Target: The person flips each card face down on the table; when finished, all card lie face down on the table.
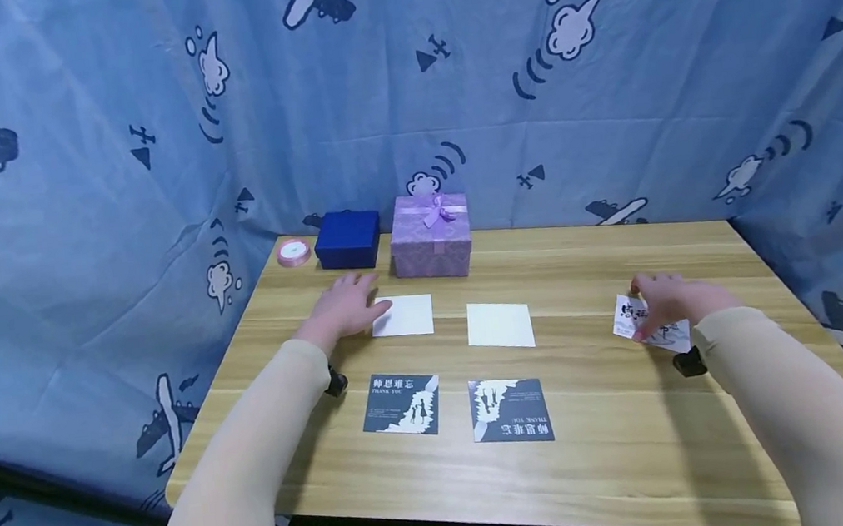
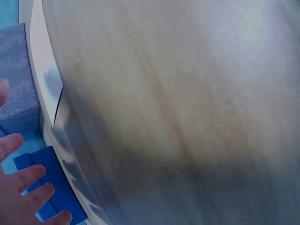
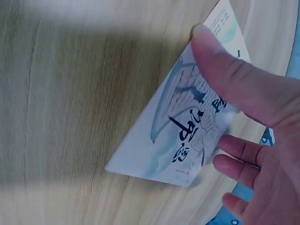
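Note:
My right hand holds a white greeting card with black brush lettering and a pale blue-green picture, at the right of the table. The thumb lies along one edge and the fingers are at the opposite edge; the card is tilted in the right wrist view. On the left, my left hand is spread with nothing in it, its thumb at the left edge of a blank white card. A second blank card lies to the right of that one. Two dark printed cards, one left and one right, lie nearer me.
Along the back of the wooden table stand a pink ribbon roll, a dark blue box and a purple gift box with a bow. A blue curtain with airplane prints hangs behind and at the sides.

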The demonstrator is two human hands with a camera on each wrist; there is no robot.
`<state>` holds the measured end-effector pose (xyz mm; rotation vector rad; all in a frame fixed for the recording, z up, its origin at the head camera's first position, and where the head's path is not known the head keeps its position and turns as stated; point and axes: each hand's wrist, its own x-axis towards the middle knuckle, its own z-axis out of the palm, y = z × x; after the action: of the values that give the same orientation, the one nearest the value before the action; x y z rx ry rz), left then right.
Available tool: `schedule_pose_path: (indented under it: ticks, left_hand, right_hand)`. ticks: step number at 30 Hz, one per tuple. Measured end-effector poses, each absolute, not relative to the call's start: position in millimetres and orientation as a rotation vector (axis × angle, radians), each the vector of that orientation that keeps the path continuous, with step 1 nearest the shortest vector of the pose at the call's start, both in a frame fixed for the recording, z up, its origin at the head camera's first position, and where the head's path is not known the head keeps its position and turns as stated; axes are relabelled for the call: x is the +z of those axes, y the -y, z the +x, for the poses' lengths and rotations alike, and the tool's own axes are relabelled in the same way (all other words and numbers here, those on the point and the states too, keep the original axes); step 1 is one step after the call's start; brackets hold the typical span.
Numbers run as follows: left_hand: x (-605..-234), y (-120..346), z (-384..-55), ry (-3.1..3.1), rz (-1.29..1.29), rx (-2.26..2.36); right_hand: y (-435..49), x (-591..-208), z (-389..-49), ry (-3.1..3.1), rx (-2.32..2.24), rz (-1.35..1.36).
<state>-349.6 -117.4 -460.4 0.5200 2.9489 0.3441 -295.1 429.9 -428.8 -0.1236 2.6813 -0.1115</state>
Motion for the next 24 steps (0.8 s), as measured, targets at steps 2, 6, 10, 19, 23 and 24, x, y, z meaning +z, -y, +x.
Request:
schedule_pose_path:
  ticks: [2, 6, 10, 19, 23, 24]
  left_hand:
    - [-458, 114, -348, -2.946, 0.53, 0.355]
    - [-453, 110, -348, -2.949, 0.533, 0.363]
    - [-452, 111, -348, -2.948, 0.508, 0.377]
    - [-459, 115, -348, -2.936, 0.477, 0.412]
    - [-461, 115, -349, -2.93, 0.481, 0.423]
    - [-461, 115, -349, -2.93, 0.487, 0.424]
  right_hand:
    - [-434, -428, -293, -2.676, -0.098, -0.091]
    - [-441, -431, -292, -2.744, -0.043, -0.076]
    - [-444, -431, -298, -2.878, -0.106, -0.169]
    - [-414, -414, -301, -2.987, -0.138, -0.414]
    - [-406, -417, -298, -2.992, -0.121, -0.463]
    - [-406, -419, -297, -2.977, -0.129, -0.473]
